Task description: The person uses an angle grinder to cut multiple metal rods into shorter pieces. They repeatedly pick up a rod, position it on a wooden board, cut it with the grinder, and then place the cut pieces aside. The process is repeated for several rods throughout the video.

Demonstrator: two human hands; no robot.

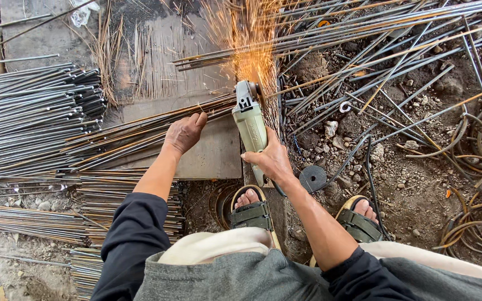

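My right hand [274, 159] grips the body of a pale green angle grinder [249, 120], its disc down on a bundle of thin steel rods [140, 131]. Orange sparks [249, 44] fly away from the disc toward the top of the view. My left hand [184, 132] presses flat on the same bundle, just left of the grinder, holding the rods down on a grey slab [213, 153]. My feet in sandals [252, 212] stand below the tool.
Cut rods lie stacked at left [29, 111] and lower left [23, 220]. Long rods [391, 33] cross the dirt at upper right. A spare grinding disc [312, 178] and the tool's black cable [366, 167] lie by my right foot. Curved rusty bars [475, 184] sit at far right.
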